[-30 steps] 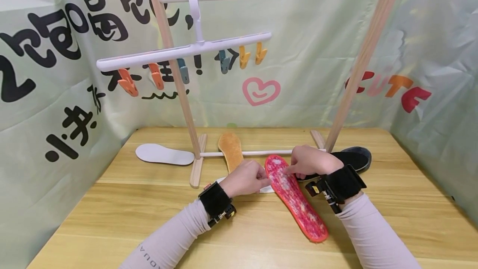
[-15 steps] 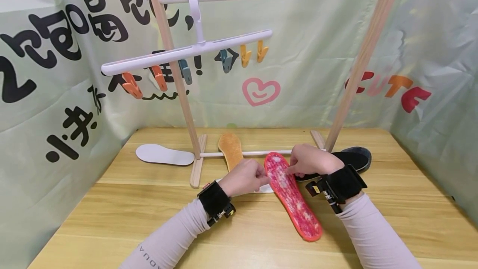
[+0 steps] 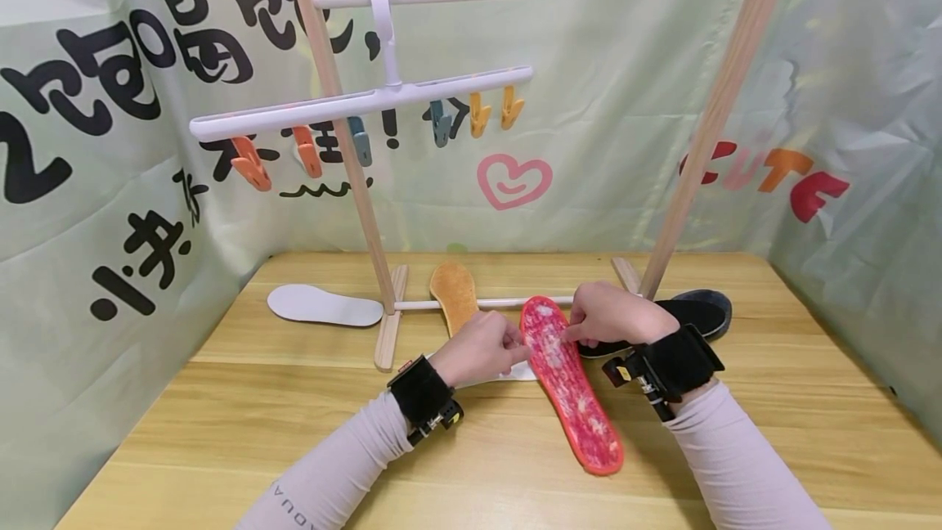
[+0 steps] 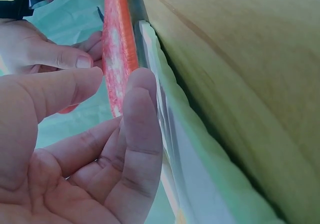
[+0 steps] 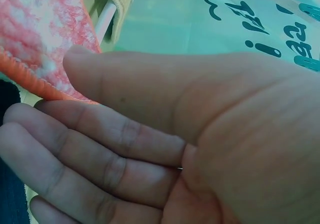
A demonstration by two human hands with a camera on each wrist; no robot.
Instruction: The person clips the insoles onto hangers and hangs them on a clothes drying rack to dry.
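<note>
In my head view, the red-and-white fleecy insole [image 3: 572, 391] lies toward five o'clock between the hands, its upper end pointing to eleven. I have the right hand [image 3: 616, 315] clamped on its edge, thumb on the fleece, fingers beneath. The left hand [image 3: 486, 348] meets the opposite edge; I can't tell whether its grip is closed. On the worktop [image 3: 294, 440], I see a white insole [image 3: 324, 305] near eight o'clock and a tan insole [image 3: 453, 289] near six.

the red insole [image 3: 572, 387] looks fuzzy, clothlike (and matt); the table [image 3: 243, 407], smooth wood.
</note>
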